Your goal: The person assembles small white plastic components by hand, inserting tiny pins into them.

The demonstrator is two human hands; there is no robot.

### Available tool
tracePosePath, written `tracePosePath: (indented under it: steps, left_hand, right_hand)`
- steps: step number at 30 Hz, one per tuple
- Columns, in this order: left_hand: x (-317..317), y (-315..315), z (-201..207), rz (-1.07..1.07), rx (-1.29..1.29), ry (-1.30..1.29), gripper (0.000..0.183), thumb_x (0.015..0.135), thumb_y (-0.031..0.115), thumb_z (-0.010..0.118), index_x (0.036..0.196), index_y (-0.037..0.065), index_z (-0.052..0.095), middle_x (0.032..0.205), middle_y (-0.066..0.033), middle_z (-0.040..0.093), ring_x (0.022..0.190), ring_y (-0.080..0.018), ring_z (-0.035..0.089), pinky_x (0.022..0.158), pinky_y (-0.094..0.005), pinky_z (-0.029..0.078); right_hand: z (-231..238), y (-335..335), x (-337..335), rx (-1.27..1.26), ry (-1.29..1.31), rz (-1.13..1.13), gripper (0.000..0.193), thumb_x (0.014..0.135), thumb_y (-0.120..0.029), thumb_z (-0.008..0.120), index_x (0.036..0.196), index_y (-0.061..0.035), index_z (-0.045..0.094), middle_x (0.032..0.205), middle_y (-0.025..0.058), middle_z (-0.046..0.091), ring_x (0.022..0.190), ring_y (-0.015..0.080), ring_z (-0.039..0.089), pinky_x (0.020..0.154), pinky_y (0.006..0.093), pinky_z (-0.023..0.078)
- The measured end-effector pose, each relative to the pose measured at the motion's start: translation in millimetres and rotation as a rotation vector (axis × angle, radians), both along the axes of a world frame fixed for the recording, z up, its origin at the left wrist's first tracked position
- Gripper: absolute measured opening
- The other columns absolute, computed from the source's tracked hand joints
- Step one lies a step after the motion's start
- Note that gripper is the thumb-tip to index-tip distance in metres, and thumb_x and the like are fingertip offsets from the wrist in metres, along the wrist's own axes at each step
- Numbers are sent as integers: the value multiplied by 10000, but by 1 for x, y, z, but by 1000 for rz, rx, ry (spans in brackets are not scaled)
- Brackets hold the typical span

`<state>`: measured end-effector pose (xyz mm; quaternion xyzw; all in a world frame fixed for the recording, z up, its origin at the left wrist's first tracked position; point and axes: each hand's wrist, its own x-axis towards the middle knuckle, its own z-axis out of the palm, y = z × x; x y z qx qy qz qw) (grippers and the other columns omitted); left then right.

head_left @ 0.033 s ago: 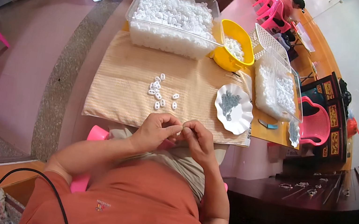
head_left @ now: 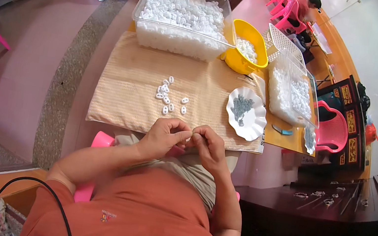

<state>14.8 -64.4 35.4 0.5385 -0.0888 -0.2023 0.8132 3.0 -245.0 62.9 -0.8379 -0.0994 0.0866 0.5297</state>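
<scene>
My left hand (head_left: 165,137) and my right hand (head_left: 210,147) meet fingertip to fingertip just off the front edge of the towel-covered table. Thumbs and forefingers are pinched together; whatever lies between them is too small and covered to make out. Beyond them, several small white oval pieces (head_left: 166,99) with two dark holes each lie loosely grouped on the tan towel (head_left: 127,85). To the right of these, a white scalloped plate (head_left: 249,131) carries a heap of tiny grey-blue pieces (head_left: 241,108).
A large clear bin (head_left: 176,42) full of white pieces stands at the back. Right of it are a yellow basin (head_left: 240,65), a white perforated basket (head_left: 281,42) and another clear bin (head_left: 289,102). A blue-handled tool (head_left: 282,131) lies near the plate. Pink chairs (head_left: 332,129) flank the table; people sit far off.
</scene>
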Motion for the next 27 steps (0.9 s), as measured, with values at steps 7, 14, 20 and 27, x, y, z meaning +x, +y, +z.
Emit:
tracePosePath:
  steps: [7,14,20,27]
  left_hand:
    - [1,-1,-5,-40,-77,119,132,907,148,625,938,20,622,787,-8,613,656,-61,564,588,-208,506]
    - [-1,-1,6,-22,-97,237,119,916,144,606,903,26,617,742,-8,596,637,-85,579,586,-229,496]
    - [0,-2,1,-31,-162,271,100,914,136,611,919,37,622,794,8,599,684,-57,558,620,-208,521]
    - [-5,-4,-3,-59,-208,340,116,918,158,611,919,42,612,776,1,597,680,-72,570,620,-209,504]
  right_hand:
    - [9,1,-5,-102,-207,26,70,902,-63,548,937,-3,558,814,156,595,735,260,622,645,344,483]
    - [8,0,-1,-132,-341,96,66,852,-7,574,904,10,537,812,182,568,736,367,583,629,397,456]
    - [5,0,-3,-145,-372,93,54,866,-26,578,883,5,536,817,176,559,733,368,574,629,400,451]
    - [6,0,-7,-237,-484,124,72,866,-33,581,901,2,529,843,165,563,720,364,584,609,409,470]
